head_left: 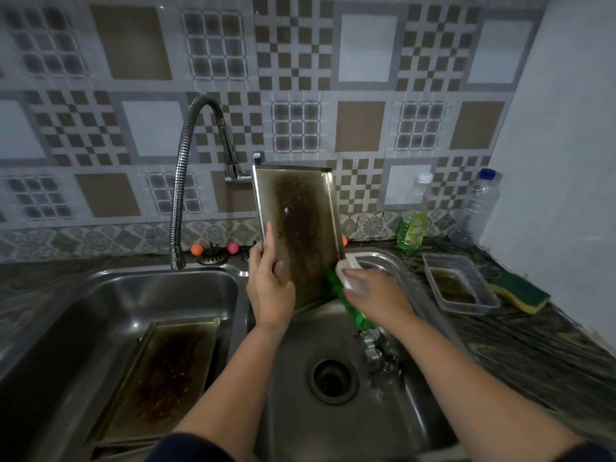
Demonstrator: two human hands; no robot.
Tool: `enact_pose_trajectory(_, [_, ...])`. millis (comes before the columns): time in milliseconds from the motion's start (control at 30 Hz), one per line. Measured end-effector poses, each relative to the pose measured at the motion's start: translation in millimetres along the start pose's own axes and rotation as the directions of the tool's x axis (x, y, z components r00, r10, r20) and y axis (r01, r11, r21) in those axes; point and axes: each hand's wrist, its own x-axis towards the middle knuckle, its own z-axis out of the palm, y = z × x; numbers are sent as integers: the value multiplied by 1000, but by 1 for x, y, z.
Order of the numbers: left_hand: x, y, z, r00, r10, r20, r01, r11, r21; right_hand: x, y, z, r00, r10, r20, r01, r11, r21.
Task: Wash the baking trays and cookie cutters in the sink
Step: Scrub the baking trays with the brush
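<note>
Two hands worked in the right steel sink basin (333, 428): the left hand (271, 288) gripped the edge of an upright, brown-stained rectangular metal baking tray (300, 221), while the right hand (373, 295) clutched a green-and-white scrubbing brush (346, 285) against its lower corner. Another stained tray (160, 378) lay in the left basin.

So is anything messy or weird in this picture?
Yes. The baking tray that the left hand holds upright over the right sink basin has a big dark brown burnt-looking stain down its middle. The second tray, lying in the left basin, has the same stain.
</note>
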Motion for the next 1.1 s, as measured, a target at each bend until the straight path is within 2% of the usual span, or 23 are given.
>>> enact_pose_trajectory(100, [-1, 8, -1, 999, 47, 3, -47, 999, 26, 8, -35, -10, 978, -23, -206, 78, 961, 264])
enact_pose_trajectory(167, [-5, 12, 0, 988, 140, 64, -143, 989, 37, 15, -60, -17, 967, -27, -253, 108, 943, 314])
enact_pose_trajectory(233, [-7, 19, 1, 959, 234, 161, -243, 970, 34, 22, -81, -22, 971, 35, -236, 59, 923, 379])
enact_pose_trajectory(333, [-15, 24, 2, 895, 327, 303, -355, 934, 40, 31, -98, -33, 969, 214, -127, -84, 763, 641])
enact_pose_trajectory(367, [-18, 23, 2, 879, 331, 344, -370, 927, 54, 33, -100, -37, 968, 234, -95, -111, 733, 672])
enact_pose_trajectory(467, [-23, 12, 4, 839, 355, 412, -409, 911, 48, 38, -95, -43, 964, 262, -36, -171, 722, 670])
enact_pose_trajectory(567, [-22, 4, 2, 813, 342, 472, -401, 916, 27, 38, -83, -44, 952, 303, -35, -201, 710, 675])
enact_pose_trajectory(667, [-20, 1, -2, 814, 244, 527, -261, 964, -43, 35, -69, -47, 972, 232, -26, -163, 755, 635])
enact_pose_trajectory(767, [-8, -6, 1, 857, 35, 515, -32, 999, -15, 29, -61, -53, 987, 159, 26, -140, 769, 624])
enact_pose_trajectory(833, [3, -10, 2, 871, -86, 484, 92, 996, 12, 24, -56, -58, 991, 116, 73, -136, 764, 631])
enact_pose_trajectory(900, [13, -13, -2, 880, -184, 439, 244, 966, -84, 17, -50, -59, 990, 79, 117, -137, 750, 647])
enact_pose_trajectory(1000, [19, -14, -10, 885, -194, 424, 336, 896, -291, 10, -32, -57, 987, 74, 140, -149, 732, 664])
enact_pose_trajectory(1100, [21, -15, -17, 896, -194, 399, 354, 856, -378, 6, -18, -54, 986, 117, 117, -163, 792, 588])
